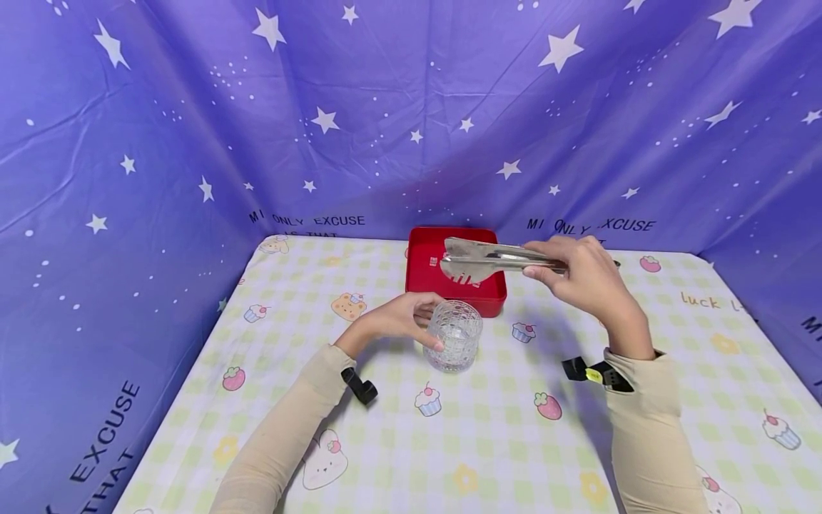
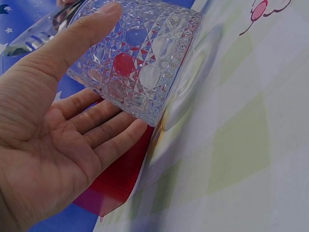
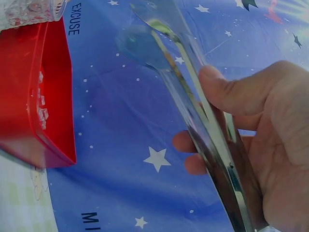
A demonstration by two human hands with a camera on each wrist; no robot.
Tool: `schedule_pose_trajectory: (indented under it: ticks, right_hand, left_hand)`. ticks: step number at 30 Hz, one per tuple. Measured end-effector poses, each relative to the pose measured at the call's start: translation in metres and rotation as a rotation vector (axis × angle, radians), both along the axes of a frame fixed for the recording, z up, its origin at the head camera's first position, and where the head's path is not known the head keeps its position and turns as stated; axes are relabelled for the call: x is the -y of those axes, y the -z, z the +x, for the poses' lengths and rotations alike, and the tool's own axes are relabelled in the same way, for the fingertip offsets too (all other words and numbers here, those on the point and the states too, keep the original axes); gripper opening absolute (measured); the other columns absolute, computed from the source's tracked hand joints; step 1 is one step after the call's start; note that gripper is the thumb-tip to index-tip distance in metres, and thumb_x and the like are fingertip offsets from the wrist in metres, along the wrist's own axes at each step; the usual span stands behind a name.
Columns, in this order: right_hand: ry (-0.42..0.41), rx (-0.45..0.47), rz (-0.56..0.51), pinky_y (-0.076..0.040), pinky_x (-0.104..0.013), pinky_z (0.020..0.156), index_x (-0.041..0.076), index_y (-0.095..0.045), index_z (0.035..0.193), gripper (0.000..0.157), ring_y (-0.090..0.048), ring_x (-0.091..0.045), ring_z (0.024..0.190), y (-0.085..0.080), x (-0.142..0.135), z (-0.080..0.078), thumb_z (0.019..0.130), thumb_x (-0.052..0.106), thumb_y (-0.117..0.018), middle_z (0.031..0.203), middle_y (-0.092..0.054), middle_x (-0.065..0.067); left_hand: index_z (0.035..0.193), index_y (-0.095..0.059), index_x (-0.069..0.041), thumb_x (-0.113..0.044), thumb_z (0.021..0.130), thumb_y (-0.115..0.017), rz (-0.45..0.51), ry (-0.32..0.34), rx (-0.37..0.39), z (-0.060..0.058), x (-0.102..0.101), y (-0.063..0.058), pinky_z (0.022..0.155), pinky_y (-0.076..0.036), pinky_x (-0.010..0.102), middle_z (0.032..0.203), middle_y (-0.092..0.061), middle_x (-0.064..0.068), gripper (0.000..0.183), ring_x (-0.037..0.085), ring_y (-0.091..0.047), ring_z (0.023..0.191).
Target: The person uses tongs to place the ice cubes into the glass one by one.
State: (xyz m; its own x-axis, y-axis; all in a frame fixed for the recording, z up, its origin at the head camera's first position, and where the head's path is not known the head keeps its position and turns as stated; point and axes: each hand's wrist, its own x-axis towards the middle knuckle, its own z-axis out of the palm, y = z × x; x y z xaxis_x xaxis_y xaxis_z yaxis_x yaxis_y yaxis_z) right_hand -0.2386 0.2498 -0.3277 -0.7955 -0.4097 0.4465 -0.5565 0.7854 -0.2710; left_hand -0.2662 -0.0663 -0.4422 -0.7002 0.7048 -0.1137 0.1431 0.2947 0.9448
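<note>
One clear glass (image 1: 454, 343) shows diamond texturing; metal tongs (image 1: 491, 255) gleam silver.

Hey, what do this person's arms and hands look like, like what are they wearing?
The left sleeve and right sleeve are long, plain and beige. The left strap is black; the right strap is black too, with a small yellow-green patch. The left hand and right hand are bare, without gloves.
</note>
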Motion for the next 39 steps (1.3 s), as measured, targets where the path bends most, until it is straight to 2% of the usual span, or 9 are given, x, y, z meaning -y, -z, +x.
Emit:
schedule_pose_trajectory:
  ticks: [4, 7, 11, 14, 17, 21, 33, 39]
  right_hand:
    - [0.051, -0.065, -0.019, -0.030, -0.036, 0.074, 0.009, -0.073, 0.121, 0.034, -0.050, -0.018, 0.067, 0.004, 0.004, -0.003, 0.089, 0.018, -0.079, 0.086, -0.070, -0.008]
    - [0.081, -0.147, -0.011, -0.033, -0.041, 0.074, 0.007, -0.073, 0.119, 0.034, -0.053, -0.024, 0.070, 0.007, 0.008, -0.006, 0.088, 0.018, -0.080, 0.082, -0.067, -0.010]
    - [0.123, -0.239, 0.023, -0.039, -0.051, 0.082, 0.005, -0.073, 0.117, 0.034, -0.056, -0.031, 0.075, 0.012, 0.014, -0.008, 0.087, 0.019, -0.080, 0.081, -0.065, -0.013]
    - [0.154, -0.289, 0.038, -0.041, -0.056, 0.088, 0.005, -0.072, 0.117, 0.033, -0.060, -0.036, 0.084, 0.016, 0.018, -0.011, 0.088, 0.021, -0.078, 0.089, -0.069, -0.016]
    - [0.170, -0.347, 0.042, -0.041, -0.058, 0.088, 0.005, -0.072, 0.115, 0.030, -0.060, -0.039, 0.089, 0.022, 0.021, -0.016, 0.090, 0.021, -0.076, 0.095, -0.071, -0.018]
    - [0.183, -0.415, 0.051, -0.040, -0.058, 0.086, 0.004, -0.073, 0.112, 0.026, -0.060, -0.039, 0.089, 0.029, 0.023, -0.021, 0.091, 0.020, -0.075, 0.095, -0.071, -0.017]
    - [0.215, -0.447, 0.088, -0.042, -0.055, 0.082, 0.004, -0.076, 0.103, 0.019, -0.063, -0.037, 0.082, 0.045, 0.027, -0.030, 0.090, 0.018, -0.076, 0.089, -0.073, -0.017]
    - [0.229, -0.422, 0.104, -0.042, -0.054, 0.083, 0.002, -0.077, 0.100, 0.018, -0.064, -0.038, 0.080, 0.054, 0.029, -0.036, 0.090, 0.017, -0.075, 0.087, -0.074, -0.018]
  left_hand:
    - [0.137, -0.057, -0.007, -0.008, 0.077, -0.089, 0.001, -0.001, 0.003, 0.001, 0.000, -0.001, 0.112, -0.050, 0.034, 0.138, -0.062, 0.010, 0.068, 0.027, -0.058, 0.132]
    - [0.137, -0.057, -0.007, -0.007, 0.077, -0.089, 0.003, -0.002, 0.007, 0.001, 0.000, -0.001, 0.112, -0.050, 0.034, 0.138, -0.062, 0.010, 0.068, 0.027, -0.057, 0.131]
    - [0.137, -0.058, -0.007, -0.007, 0.077, -0.088, 0.007, -0.003, 0.006, 0.001, -0.001, 0.000, 0.111, -0.050, 0.034, 0.138, -0.062, 0.011, 0.067, 0.027, -0.058, 0.131]
    - [0.136, -0.058, -0.007, -0.007, 0.077, -0.089, 0.007, -0.004, 0.002, 0.000, -0.001, 0.001, 0.111, -0.051, 0.034, 0.138, -0.062, 0.011, 0.067, 0.027, -0.058, 0.130]
    - [0.136, -0.058, -0.008, -0.007, 0.077, -0.089, 0.004, -0.007, 0.001, 0.000, -0.001, 0.001, 0.111, -0.051, 0.033, 0.138, -0.062, 0.011, 0.067, 0.027, -0.058, 0.130]
    - [0.136, -0.057, -0.007, -0.007, 0.077, -0.089, 0.006, -0.003, 0.001, 0.001, -0.001, 0.000, 0.111, -0.051, 0.033, 0.137, -0.063, 0.011, 0.067, 0.026, -0.058, 0.130]
    - [0.137, -0.057, -0.008, -0.008, 0.076, -0.090, -0.001, -0.002, -0.005, 0.000, -0.001, 0.001, 0.111, -0.051, 0.033, 0.136, -0.063, 0.010, 0.069, 0.026, -0.058, 0.129]
    - [0.138, -0.057, -0.007, -0.006, 0.077, -0.088, 0.011, -0.001, -0.001, 0.000, -0.001, 0.000, 0.111, -0.050, 0.033, 0.137, -0.062, 0.011, 0.068, 0.026, -0.058, 0.129]
